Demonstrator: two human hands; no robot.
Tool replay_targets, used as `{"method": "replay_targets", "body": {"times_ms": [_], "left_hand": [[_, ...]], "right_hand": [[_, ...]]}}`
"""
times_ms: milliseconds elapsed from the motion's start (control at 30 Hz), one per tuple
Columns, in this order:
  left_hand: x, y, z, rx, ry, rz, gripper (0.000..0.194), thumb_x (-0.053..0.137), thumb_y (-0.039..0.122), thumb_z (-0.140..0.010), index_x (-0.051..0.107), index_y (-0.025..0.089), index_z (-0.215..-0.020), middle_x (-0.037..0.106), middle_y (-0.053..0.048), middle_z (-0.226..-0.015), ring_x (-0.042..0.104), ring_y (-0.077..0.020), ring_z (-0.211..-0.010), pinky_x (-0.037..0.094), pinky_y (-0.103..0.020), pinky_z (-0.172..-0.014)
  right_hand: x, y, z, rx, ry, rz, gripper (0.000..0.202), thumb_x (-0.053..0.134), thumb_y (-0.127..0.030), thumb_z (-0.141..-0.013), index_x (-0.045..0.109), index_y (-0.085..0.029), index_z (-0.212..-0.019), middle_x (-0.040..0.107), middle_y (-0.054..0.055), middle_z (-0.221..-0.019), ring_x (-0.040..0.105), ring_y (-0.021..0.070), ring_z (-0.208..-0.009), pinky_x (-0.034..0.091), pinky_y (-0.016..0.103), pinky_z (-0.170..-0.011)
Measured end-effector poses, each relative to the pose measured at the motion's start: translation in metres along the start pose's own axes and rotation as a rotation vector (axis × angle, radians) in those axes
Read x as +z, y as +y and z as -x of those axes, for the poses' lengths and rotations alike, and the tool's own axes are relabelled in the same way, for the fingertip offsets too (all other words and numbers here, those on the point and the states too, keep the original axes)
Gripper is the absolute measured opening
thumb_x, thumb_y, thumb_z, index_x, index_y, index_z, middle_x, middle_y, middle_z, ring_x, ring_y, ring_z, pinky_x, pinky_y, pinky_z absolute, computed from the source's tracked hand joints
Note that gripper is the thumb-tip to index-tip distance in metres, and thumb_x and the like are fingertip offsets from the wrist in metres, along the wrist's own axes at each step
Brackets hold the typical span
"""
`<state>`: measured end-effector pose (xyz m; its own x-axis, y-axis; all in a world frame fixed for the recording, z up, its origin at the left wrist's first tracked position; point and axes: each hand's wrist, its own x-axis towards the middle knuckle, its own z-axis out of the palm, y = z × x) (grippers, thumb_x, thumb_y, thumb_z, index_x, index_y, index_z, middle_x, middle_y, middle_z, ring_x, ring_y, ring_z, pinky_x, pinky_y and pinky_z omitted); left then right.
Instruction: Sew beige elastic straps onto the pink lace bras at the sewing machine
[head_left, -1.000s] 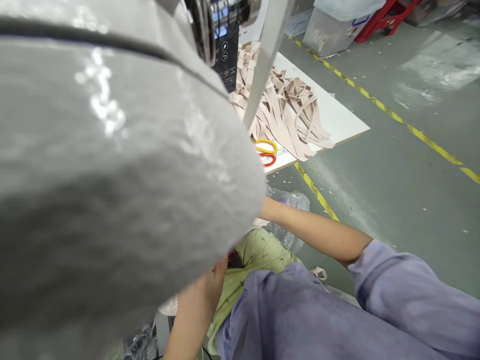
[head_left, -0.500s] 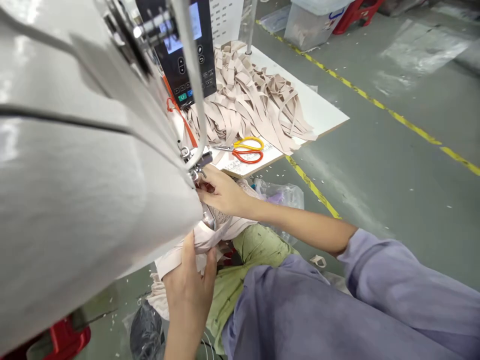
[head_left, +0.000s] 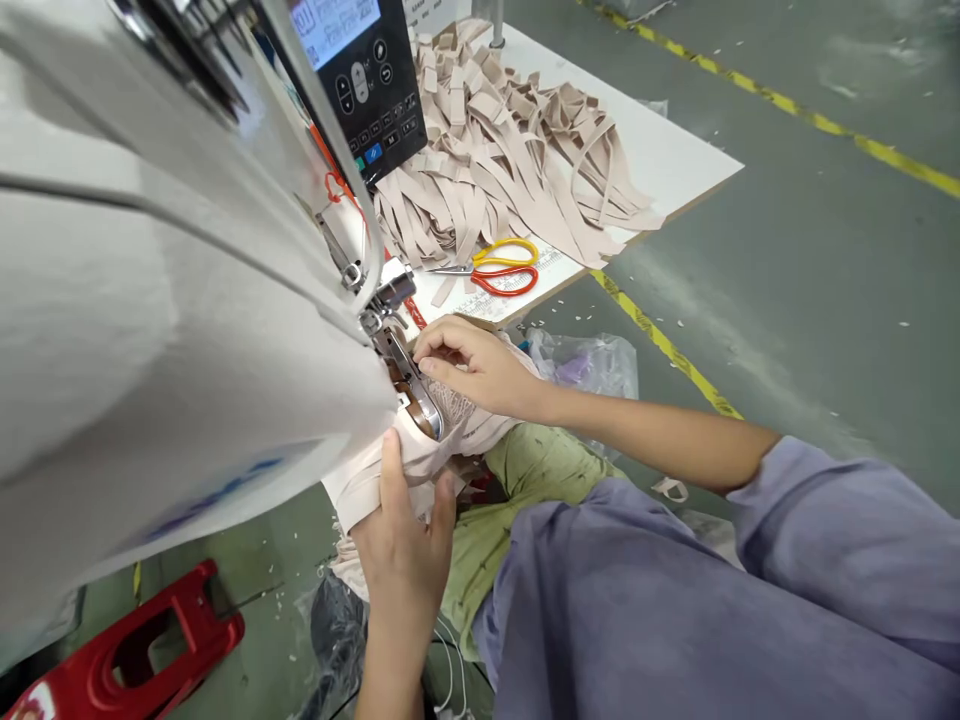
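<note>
Scissors are lying over on the white tabletop, yellow-and-black tape is running along the grey floor, and a red plastic object is sitting off to the left.

The left hand points away from the body, index finger extended, thumb spread apart. The right hand has bent fingers; its bare forearm slants in from the right.

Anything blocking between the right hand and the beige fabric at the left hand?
Partly: the rounded metal tip of the sewing machine lies between the right hand and the beige fabric. Nothing visible separates the left hand from that fabric; its index finger lies on it.
</note>
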<state>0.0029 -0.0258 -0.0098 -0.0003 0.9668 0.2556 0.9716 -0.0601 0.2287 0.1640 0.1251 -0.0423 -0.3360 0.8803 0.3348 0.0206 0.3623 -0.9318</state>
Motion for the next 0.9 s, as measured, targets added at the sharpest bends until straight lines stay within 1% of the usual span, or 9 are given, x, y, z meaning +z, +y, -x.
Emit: {"method": "replay_targets", "body": {"times_ms": [133,300,367,500,667,733,800,867,900], "left_hand": [[0.000,0.005,-0.002,0.003,0.000,0.007,0.073,0.063,0.041,-0.090,0.035,0.011,-0.151,0.058,-0.026,-0.137,0.052,-0.0392,-0.132,0.050,-0.052,-0.101],[0.000,0.008,-0.002,0.017,0.009,0.023,0.083,0.066,0.040,-0.088,0.027,0.012,-0.155,0.053,-0.025,-0.143,0.049,-0.0388,-0.135,0.048,-0.053,-0.105],[0.001,0.009,-0.002,0.034,0.019,0.024,0.084,0.067,0.038,-0.087,0.026,0.012,-0.155,0.053,-0.025,-0.143,0.050,-0.0383,-0.135,0.047,-0.053,-0.105],[0.002,0.012,-0.003,0.067,0.024,0.030,0.085,0.068,0.036,-0.087,0.024,0.010,-0.155,0.052,-0.027,-0.142,0.049,-0.0385,-0.135,0.048,-0.053,-0.104],[0.003,0.014,0.003,-0.006,0.004,0.059,0.093,0.068,0.038,-0.087,0.014,0.013,-0.158,0.046,-0.029,-0.148,0.049,-0.0414,-0.135,0.050,-0.055,-0.101],[0.002,0.014,0.006,-0.040,0.002,0.110,0.097,0.069,0.038,-0.086,0.011,0.013,-0.159,0.048,-0.030,-0.145,0.054,-0.0436,-0.129,0.053,-0.056,-0.095],[0.000,0.013,0.007,-0.062,-0.001,0.169,0.101,0.071,0.038,-0.084,0.009,0.012,-0.159,0.057,-0.030,-0.136,0.063,-0.0448,-0.117,0.058,-0.056,-0.086],[0.000,0.015,0.009,-0.076,0.000,0.206,0.102,0.071,0.037,-0.084,0.008,0.013,-0.160,0.063,-0.029,-0.126,0.069,-0.0442,-0.105,0.061,-0.055,-0.078],[0.002,0.017,0.011,-0.081,0.002,0.214,0.101,0.071,0.036,-0.084,0.008,0.014,-0.160,0.064,-0.029,-0.125,0.070,-0.0436,-0.102,0.061,-0.055,-0.077]], "right_hand": [[-0.001,0.000,0.008,0.013,-0.016,-0.034,0.010,0.057,-0.026,-0.094,0.062,-0.018,-0.094,0.061,0.005,-0.100,0.056,0.0146,-0.086,0.045,0.028,-0.075],[-0.001,-0.001,0.019,0.046,-0.046,-0.091,0.012,0.059,-0.030,-0.093,0.062,-0.019,-0.093,0.060,0.004,-0.100,0.055,0.0138,-0.083,0.045,0.028,-0.072],[-0.001,-0.002,0.023,0.051,-0.057,-0.112,0.014,0.062,-0.033,-0.092,0.061,-0.019,-0.090,0.059,0.004,-0.098,0.055,0.0140,-0.082,0.045,0.027,-0.071],[0.000,-0.006,0.027,0.079,-0.055,-0.143,0.017,0.067,-0.034,-0.087,0.059,-0.019,-0.086,0.059,0.004,-0.093,0.055,0.0148,-0.081,0.046,0.028,-0.073],[0.001,-0.009,0.031,0.088,-0.054,-0.149,0.018,0.068,-0.033,-0.084,0.056,-0.019,-0.084,0.058,0.002,-0.090,0.055,0.0154,-0.082,0.045,0.030,-0.076],[0.003,-0.011,0.033,0.079,-0.044,-0.147,0.019,0.068,-0.033,-0.083,0.055,-0.019,-0.085,0.058,0.002,-0.089,0.055,0.0152,-0.081,0.045,0.030,-0.076],[0.005,-0.013,0.034,0.068,-0.026,-0.125,0.020,0.068,-0.033,-0.082,0.055,-0.019,-0.087,0.058,0.002,-0.088,0.055,0.0156,-0.081,0.044,0.030,-0.076],[0.007,-0.016,0.035,0.067,-0.015,-0.093,0.022,0.069,-0.034,-0.082,0.055,-0.019,-0.090,0.058,0.002,-0.089,0.056,0.0164,-0.082,0.044,0.030,-0.077],[0.008,-0.018,0.037,0.074,-0.016,-0.081,0.024,0.069,-0.036,-0.081,0.055,-0.019,-0.091,0.058,0.002,-0.091,0.056,0.0167,-0.083,0.045,0.030,-0.077]]}}
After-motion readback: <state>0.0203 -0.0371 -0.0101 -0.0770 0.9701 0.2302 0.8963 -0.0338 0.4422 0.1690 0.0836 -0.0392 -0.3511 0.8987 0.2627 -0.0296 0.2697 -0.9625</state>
